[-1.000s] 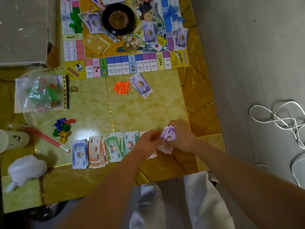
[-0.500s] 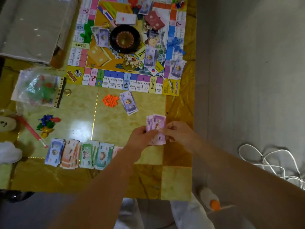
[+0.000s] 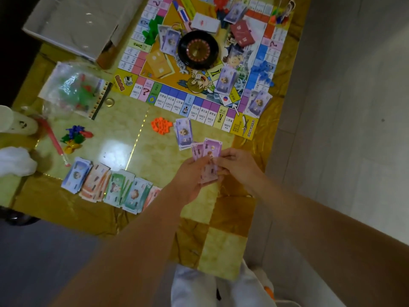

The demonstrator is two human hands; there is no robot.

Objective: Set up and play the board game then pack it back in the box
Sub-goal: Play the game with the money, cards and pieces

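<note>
Board [image 3: 168,100] laid out, note piles [image 3: 106,185] sorted, play apparently under way; left hand [image 3: 192,173] and right hand [image 3: 239,165] both grip purple notes [image 3: 210,149]; packing into box [image 3: 73,25] not yet begun.

game board [image 3: 177,96] squares marked 2400, 3000, 2200, 1800, question mark

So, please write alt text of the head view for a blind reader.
The left hand and right hand hold a fan of purple play-money notes over a yellow table. Stacks of notes lie in a row to their left; a game board with a roulette wheel lies beyond.
</note>
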